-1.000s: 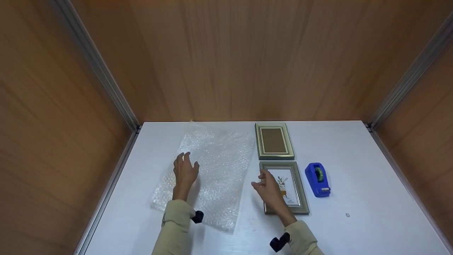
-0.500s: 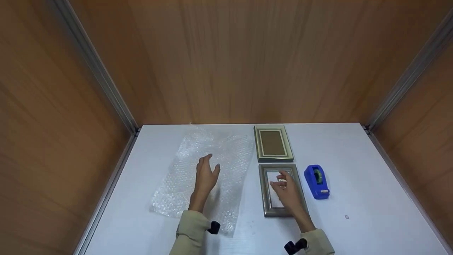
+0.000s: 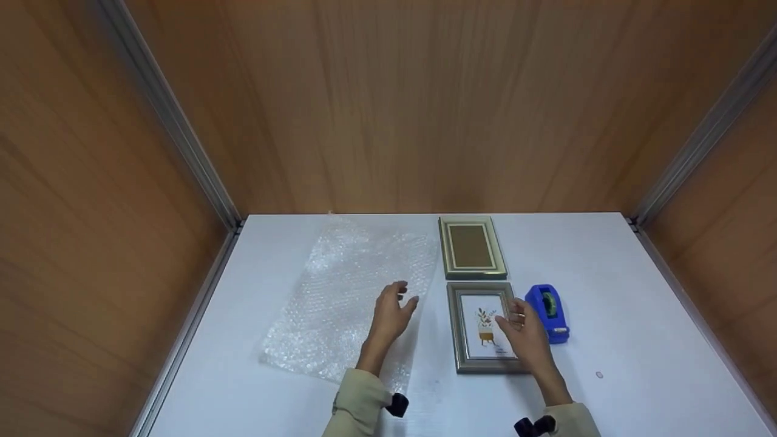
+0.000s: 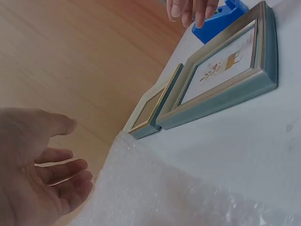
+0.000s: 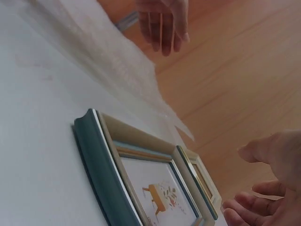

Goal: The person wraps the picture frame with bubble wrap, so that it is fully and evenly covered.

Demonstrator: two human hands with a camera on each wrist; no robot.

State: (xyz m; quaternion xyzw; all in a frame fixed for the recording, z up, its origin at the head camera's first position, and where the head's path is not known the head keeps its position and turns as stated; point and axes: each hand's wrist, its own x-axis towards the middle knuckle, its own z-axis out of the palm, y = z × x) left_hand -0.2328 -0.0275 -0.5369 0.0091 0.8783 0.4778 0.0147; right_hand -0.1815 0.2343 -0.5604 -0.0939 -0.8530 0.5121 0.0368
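Head view: a person's two hands hang over a white table (image 3: 655, 328), neither gripping anything. The left hand (image 3: 390, 312) is loosely curved, thumb well apart from the fingers, above the right part of a bubble wrap sheet (image 3: 340, 303). The right hand (image 3: 527, 331) is likewise half-curled, a wide gap between thumb and fingers, over the right side of the near picture frame (image 3: 484, 331) and beside a blue tape dispenser (image 3: 553, 312); both wrist views suggest it hovers without touching.

The near frame lies face up right of the table's middle, its plant print showing; the far picture frame (image 3: 472, 247) sits just beyond it, close to the far edge. Lying flat, both probably rest steadily, with rims within easy reach. The sheet is spread flat, presumably so its whole surface is accessible, its far end reaching toward the far edge. The dispenser's place likely suits the right hand.

A strip of table separates wrap from frames, narrowing toward the far edge, where a wooden back panel (image 3: 388, 121) limits reach. The widest room for moving lies between dispenser and right edge; a narrower margin runs along the left edge. The table's near edge is out of sight.
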